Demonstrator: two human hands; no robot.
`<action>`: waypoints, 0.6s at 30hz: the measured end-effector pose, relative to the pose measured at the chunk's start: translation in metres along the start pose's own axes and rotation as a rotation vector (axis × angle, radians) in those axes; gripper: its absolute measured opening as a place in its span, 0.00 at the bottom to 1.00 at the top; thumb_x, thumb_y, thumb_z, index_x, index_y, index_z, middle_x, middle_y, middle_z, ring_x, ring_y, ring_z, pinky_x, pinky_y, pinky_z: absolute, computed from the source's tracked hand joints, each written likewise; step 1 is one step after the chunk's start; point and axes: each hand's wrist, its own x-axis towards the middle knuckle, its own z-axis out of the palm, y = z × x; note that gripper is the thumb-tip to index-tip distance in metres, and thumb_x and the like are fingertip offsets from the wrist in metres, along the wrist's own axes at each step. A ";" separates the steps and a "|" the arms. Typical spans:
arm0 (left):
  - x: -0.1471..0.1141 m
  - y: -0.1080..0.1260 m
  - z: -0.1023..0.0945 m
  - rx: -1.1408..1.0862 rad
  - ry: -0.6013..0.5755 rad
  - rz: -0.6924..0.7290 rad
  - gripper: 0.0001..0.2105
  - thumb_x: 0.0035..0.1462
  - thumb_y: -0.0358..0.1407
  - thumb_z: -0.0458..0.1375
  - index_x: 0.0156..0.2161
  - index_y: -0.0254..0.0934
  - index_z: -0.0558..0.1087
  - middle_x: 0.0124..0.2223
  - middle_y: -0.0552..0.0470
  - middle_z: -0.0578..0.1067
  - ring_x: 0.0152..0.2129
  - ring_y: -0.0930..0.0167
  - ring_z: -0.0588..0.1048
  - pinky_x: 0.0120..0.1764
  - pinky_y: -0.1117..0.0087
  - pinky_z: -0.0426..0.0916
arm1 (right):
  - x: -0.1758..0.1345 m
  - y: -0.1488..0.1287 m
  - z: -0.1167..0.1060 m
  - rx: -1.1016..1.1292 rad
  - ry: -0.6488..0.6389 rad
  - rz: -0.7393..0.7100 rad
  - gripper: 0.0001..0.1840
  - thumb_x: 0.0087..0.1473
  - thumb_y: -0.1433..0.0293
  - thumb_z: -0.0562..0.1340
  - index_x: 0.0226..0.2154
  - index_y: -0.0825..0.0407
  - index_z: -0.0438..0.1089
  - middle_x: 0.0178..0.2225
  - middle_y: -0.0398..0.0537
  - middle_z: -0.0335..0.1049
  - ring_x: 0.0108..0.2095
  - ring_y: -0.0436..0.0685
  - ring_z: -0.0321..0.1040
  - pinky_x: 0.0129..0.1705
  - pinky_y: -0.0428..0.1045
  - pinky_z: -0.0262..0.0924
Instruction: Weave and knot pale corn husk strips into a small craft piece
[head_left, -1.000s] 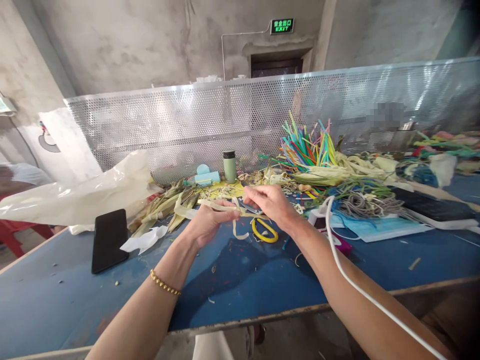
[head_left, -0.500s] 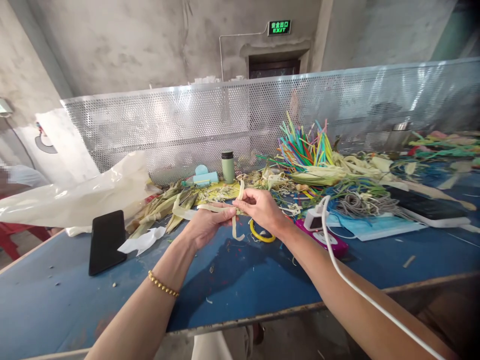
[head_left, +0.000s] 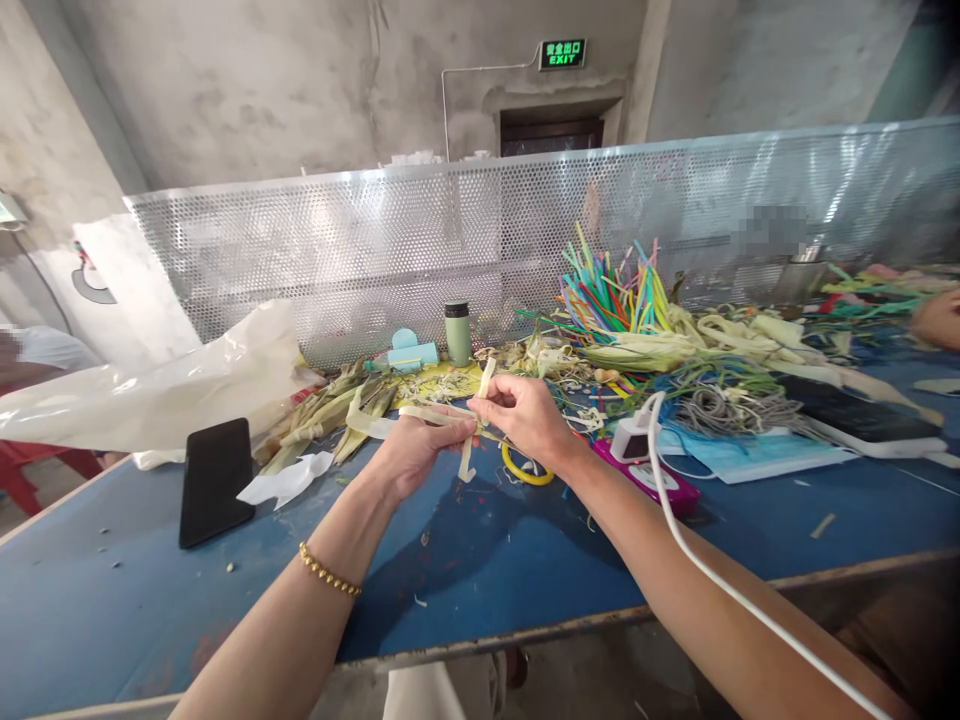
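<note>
While well inside tbl edge (head_left: 495,637), L hand (head_left: 420,450), R hand (head_left: 526,415): fingers pinch-tight on pale strips (head_left: 466,462).

Black phone (head_left: 217,485) on the blue tabletop (head_left: 255,610), white paper scrap (head_left: 289,480) beside it; dark-lidded green bottle (head_left: 457,338) before the perforated metal screen (head_left: 337,240); white charger (head_left: 632,440) by a magenta box (head_left: 681,492); blue face mask (head_left: 765,456); lit exit sign (head_left: 562,54) above the doorway (head_left: 551,137)
</note>
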 end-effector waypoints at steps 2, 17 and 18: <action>-0.001 0.001 0.000 0.021 -0.012 0.003 0.09 0.40 0.34 0.69 0.26 0.30 0.78 0.26 0.48 0.75 0.25 0.71 0.71 0.30 0.70 0.64 | 0.000 0.000 0.000 -0.007 0.002 -0.005 0.13 0.50 0.62 0.62 0.24 0.56 0.69 0.22 0.43 0.65 0.24 0.49 0.58 0.26 0.45 0.53; 0.007 -0.009 -0.009 0.172 0.149 0.125 0.09 0.42 0.37 0.66 0.27 0.32 0.75 0.25 0.52 0.73 0.22 0.75 0.66 0.27 0.72 0.57 | -0.006 -0.001 0.000 0.102 -0.241 0.235 0.13 0.52 0.63 0.60 0.24 0.54 0.66 0.19 0.41 0.65 0.16 0.46 0.59 0.18 0.43 0.52; 0.007 -0.009 -0.008 0.150 0.148 0.117 0.10 0.41 0.37 0.67 0.27 0.32 0.75 0.25 0.52 0.73 0.22 0.75 0.66 0.27 0.72 0.57 | -0.007 -0.001 0.001 0.094 -0.227 0.235 0.11 0.52 0.64 0.60 0.24 0.54 0.66 0.18 0.40 0.63 0.15 0.45 0.56 0.17 0.43 0.49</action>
